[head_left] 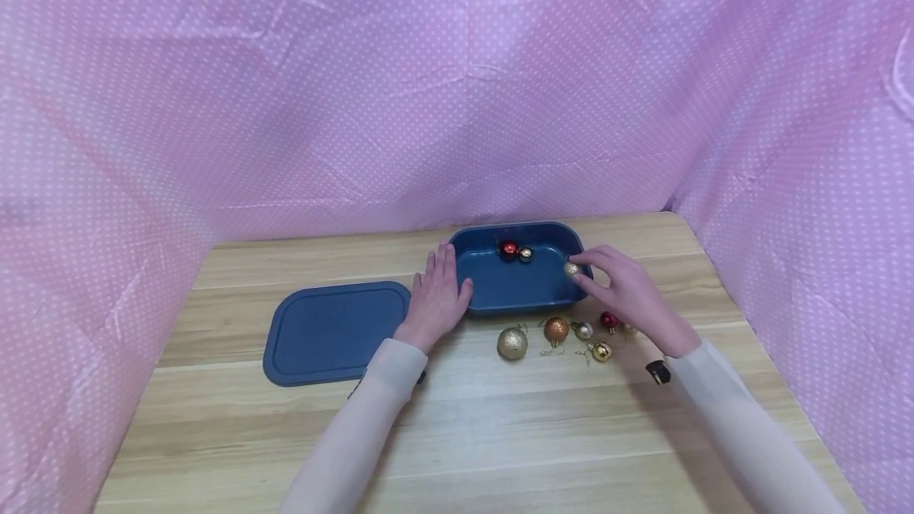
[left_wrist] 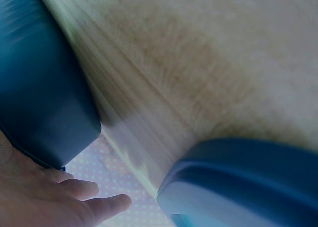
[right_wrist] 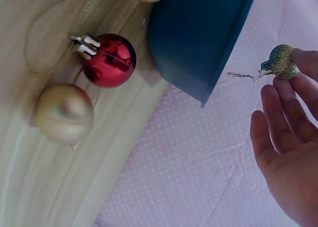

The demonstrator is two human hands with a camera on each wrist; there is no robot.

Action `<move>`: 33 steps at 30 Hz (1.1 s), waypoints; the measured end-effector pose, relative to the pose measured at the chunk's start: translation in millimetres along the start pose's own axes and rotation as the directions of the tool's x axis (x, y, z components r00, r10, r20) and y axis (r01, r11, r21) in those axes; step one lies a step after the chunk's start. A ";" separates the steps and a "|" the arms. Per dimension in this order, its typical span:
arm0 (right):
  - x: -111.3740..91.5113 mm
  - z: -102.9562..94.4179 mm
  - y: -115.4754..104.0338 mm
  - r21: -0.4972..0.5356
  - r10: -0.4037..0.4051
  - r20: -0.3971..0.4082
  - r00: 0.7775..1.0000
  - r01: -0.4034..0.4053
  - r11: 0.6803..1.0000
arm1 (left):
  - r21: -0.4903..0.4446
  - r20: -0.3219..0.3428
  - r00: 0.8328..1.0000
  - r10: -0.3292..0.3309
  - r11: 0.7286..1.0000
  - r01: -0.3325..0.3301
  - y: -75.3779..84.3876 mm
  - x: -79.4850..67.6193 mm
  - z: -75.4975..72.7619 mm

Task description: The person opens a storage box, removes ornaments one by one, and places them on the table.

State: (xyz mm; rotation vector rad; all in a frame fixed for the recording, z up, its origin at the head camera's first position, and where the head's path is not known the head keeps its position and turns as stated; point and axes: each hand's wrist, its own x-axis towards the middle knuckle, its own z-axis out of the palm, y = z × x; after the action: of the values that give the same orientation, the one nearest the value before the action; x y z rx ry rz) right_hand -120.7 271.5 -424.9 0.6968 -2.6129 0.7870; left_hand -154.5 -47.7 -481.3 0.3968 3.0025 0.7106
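Note:
A small gold glitter bauble (right_wrist: 283, 62) is pinched between the thumb and fingers of my right hand (head_left: 624, 288), over the right end of a blue box (head_left: 500, 288). Its cap and a short cord show in the right wrist view. My left hand (head_left: 437, 300) rests with straight fingers against the box's left rim. Inside the box, towards the back, lie a shiny red bauble (head_left: 508, 250) and a small gold one (head_left: 525, 254). In front of the box are a large gold glitter bauble (head_left: 512, 343), an orange one (head_left: 556, 330) and several smaller ones, including a red bauble (right_wrist: 109, 60).
A flat blue lid (head_left: 336, 331) lies on the wooden table (head_left: 485, 435) to the left of the box, partly behind my left forearm. Pink dotted cloth (head_left: 457, 101) hangs behind the table and at both sides.

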 end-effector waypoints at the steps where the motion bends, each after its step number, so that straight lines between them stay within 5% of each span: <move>1: -2.3 -1.7 -0.7 -0.003 0.004 -0.007 1.000 -0.004 1.000 | 0.001 0.001 1.000 -0.001 1.000 0.001 0.0 0.0 0.0; 20: -48.2 -24.5 -3.8 -0.036 0.107 -0.089 0.990 -0.110 0.993 | -0.015 0.017 1.000 -0.003 1.000 0.003 -1.2 0.4 -0.8; 33: -84.7 -31.4 1.8 -0.068 0.101 -0.157 0.982 -0.113 0.991 | -0.026 0.019 1.000 0.000 1.000 0.000 -0.3 -0.1 -1.0</move>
State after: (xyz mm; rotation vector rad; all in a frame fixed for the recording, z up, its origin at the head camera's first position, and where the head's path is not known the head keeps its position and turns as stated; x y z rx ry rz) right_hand -46.5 321.4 -437.2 0.4586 -2.5416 0.7357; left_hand -154.6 -48.4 -480.6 0.4001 2.9721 0.7402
